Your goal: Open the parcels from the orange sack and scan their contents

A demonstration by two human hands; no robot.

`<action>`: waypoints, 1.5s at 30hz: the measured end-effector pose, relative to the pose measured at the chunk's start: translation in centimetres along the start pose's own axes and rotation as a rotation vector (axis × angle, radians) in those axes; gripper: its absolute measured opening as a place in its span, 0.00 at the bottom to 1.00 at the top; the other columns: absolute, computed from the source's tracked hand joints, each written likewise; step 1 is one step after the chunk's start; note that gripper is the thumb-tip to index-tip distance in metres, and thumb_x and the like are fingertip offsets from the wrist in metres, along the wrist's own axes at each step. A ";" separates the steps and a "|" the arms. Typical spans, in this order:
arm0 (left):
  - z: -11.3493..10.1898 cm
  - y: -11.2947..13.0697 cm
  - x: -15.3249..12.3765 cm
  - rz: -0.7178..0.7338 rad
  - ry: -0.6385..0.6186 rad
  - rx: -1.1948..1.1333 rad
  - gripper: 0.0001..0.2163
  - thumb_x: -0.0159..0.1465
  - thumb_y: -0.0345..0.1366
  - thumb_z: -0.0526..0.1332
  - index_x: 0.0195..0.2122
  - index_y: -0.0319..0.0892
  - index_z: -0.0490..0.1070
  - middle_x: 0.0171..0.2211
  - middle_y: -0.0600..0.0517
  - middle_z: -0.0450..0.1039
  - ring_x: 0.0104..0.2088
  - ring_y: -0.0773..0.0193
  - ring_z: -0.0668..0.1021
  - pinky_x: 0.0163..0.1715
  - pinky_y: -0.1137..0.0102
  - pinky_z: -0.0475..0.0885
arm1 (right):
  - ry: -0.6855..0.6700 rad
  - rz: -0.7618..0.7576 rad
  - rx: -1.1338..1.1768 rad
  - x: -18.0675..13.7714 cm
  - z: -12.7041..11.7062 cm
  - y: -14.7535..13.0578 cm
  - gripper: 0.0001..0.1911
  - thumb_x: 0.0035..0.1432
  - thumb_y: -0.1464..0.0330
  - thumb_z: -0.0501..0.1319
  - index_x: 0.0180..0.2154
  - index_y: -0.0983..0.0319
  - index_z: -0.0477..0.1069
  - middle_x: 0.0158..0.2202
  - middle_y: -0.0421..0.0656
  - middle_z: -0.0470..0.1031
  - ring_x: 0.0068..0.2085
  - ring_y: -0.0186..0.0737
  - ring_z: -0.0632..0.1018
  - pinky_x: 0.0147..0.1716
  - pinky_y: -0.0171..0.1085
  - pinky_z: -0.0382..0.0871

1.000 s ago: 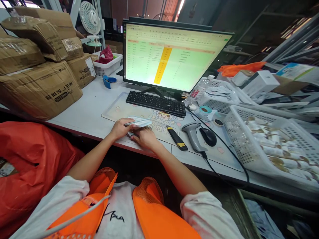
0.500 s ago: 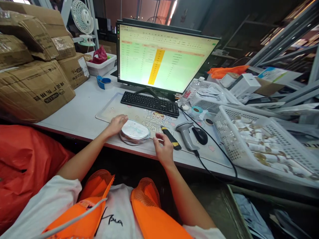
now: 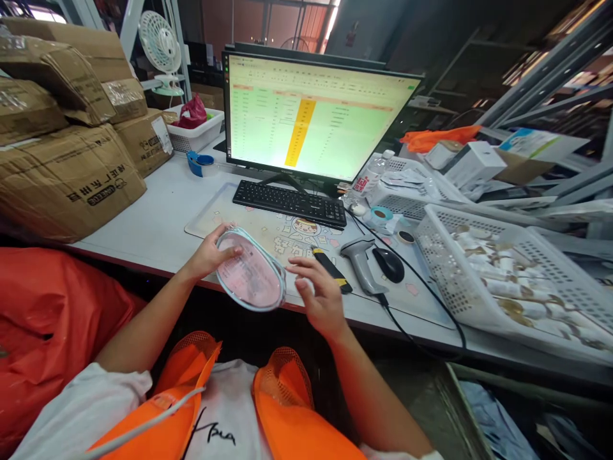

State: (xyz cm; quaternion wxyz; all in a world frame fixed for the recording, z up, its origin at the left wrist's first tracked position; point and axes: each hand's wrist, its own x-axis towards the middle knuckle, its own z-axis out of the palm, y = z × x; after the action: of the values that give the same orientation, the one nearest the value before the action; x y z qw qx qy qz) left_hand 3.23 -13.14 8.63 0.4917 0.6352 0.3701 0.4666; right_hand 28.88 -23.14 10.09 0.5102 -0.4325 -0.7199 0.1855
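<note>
Left hand (image 3: 209, 255) grips oval pouch (image 3: 252, 275), thumb across its face. Right hand (image 3: 322, 297) half-open, empty, at pouch's three o'clock; contact unclear.

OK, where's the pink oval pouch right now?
In the head view, the pouch is left of centre, at the front edge of the desk, its left end in the left hand, the right hand close by its right end.
</note>
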 end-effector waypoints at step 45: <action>2.7 2.3 -3.3 0.039 -0.275 -0.088 0.39 0.52 0.70 0.64 0.45 0.37 0.78 0.36 0.47 0.76 0.38 0.57 0.76 0.39 0.69 0.71 | -0.608 -0.100 -0.098 5.3 -1.4 -6.9 0.18 0.64 0.71 0.61 0.56 0.61 0.70 0.51 0.48 0.78 0.46 0.42 0.77 0.45 0.39 0.69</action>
State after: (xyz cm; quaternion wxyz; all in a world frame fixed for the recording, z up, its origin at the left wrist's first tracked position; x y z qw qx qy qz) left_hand 4.82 -17.55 9.90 0.5560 0.6782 0.2658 0.4003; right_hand 26.62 -22.95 18.59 0.2587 -0.3452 -0.8680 0.2460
